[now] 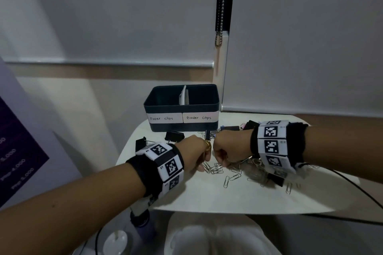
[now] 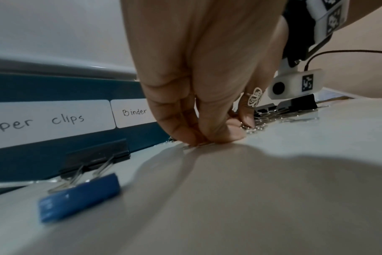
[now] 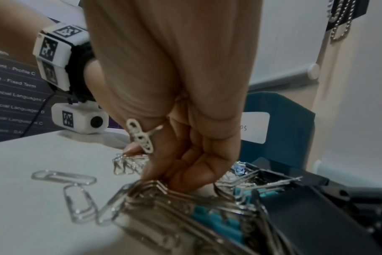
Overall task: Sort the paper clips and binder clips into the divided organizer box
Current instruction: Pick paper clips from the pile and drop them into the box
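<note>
The dark blue organizer box (image 1: pixel 207 107) stands at the back of the small white table (image 1: pixel 207 196); its left half is labelled "Paper clips", its right half "Binder clips". Silver paper clips (image 1: pixel 215 169) lie scattered in front of it. Both hands meet over them, knuckles up. My left hand (image 1: pixel 201 168) pinches paper clips flat on the table (image 2: pixel 197 143). My right hand (image 1: pixel 224 164) has its fingers curled into a heap of paper clips (image 3: pixel 155 189). Black binder clips (image 1: pixel 174 136) lie by the box, and a blue one (image 2: pixel 79 198) sits near my left wrist.
More binder clips (image 1: pixel 250 125) are piled right of the box, and one black clip (image 1: pixel 275 179) lies under my right wrist. A black cable (image 1: pixel 362 190) crosses the table's right edge. A bottle (image 1: pixel 143 225) stands below the front left edge. A blind chain (image 1: pixel 219 16) hangs behind.
</note>
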Demonstrator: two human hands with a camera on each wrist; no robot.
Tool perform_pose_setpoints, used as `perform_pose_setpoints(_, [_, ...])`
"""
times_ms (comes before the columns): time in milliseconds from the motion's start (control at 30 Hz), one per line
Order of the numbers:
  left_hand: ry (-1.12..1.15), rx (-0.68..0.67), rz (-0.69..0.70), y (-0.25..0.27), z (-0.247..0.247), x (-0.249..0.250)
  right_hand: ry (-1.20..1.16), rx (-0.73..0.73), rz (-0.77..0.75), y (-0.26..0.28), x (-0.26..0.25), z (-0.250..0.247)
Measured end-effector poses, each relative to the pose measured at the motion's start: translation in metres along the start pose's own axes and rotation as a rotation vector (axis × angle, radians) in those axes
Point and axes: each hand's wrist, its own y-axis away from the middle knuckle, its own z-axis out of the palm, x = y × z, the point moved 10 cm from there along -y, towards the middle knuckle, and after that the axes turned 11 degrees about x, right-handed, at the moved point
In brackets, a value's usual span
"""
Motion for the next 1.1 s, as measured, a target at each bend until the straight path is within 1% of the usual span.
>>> perform_pose_setpoints(67, [0.027,-0.007,-0.057,0.005,-0.001,-0.001,0.074,0.01,-0.022,0.0,-0.001,0.001])
perform_pose_setpoints(133, [0.031,-0.017,-0.038,0.008,0.0,-0.001,0.118,0.023,-0.024,0.0,-0.002,0.0])
perform_pose_setpoints(233, [-0.051,0.029,0.014,0.011,-0.005,0.005,0.11,0.041,-0.028,0.0,-0.003,0.001])
perform_pose_setpoints(300, [-0.099,0.009,0.03,0.014,-0.003,0.008,0.1,0.052,-0.033,0.0,-0.003,-0.001])
perform_pose_setpoints(400, [-0.114,0.009,0.011,0.016,-0.009,0.008,0.039,0.075,0.006,-0.002,0.003,-0.01])
perform_pose_setpoints(467, [-0.101,0.041,-0.028,0.017,-0.022,0.002,0.023,0.131,0.017,-0.006,0.006,-0.028])
perform_pose_setpoints(500, [-0.087,0.087,-0.045,0.016,-0.033,-0.002,0.009,0.17,0.018,-0.009,0.007,-0.04])
perform_pose_setpoints(567, [-0.002,0.24,-0.095,0.014,-0.066,-0.017,-0.074,0.256,0.033,-0.017,0.008,-0.068])
perform_pose_setpoints(700, [0.231,0.597,-0.334,0.01,-0.14,-0.07,-0.217,0.452,0.064,-0.047,-0.001,-0.127])
perform_pose_setpoints(767, [0.292,0.73,-0.432,0.007,-0.166,-0.097,-0.277,0.532,0.064,-0.071,-0.01,-0.148])
perform_pose_setpoints(833, [0.241,0.763,-0.495,-0.003,-0.173,-0.119,-0.293,0.587,0.084,-0.097,-0.016,-0.157])
perform_pose_setpoints(900, [0.175,0.738,-0.541,-0.012,-0.166,-0.136,-0.265,0.629,0.118,-0.117,-0.016,-0.158])
perform_pose_setpoints(933, [0.139,0.701,-0.544,-0.016,-0.161,-0.142,-0.259,0.628,0.133,-0.124,-0.015,-0.155])
perform_pose_setpoints(1000, [0.031,0.635,-0.48,-0.021,-0.155,-0.137,-0.247,0.599,0.106,-0.124,-0.015,-0.149])
perform_pose_setpoints(1033, [0.01,0.634,-0.43,-0.019,-0.155,-0.128,-0.241,0.591,0.072,-0.117,-0.014,-0.148])
perform_pose_setpoints(1100, [0.03,0.68,-0.315,-0.006,-0.156,-0.1,-0.235,0.616,0.008,-0.093,-0.012,-0.148])
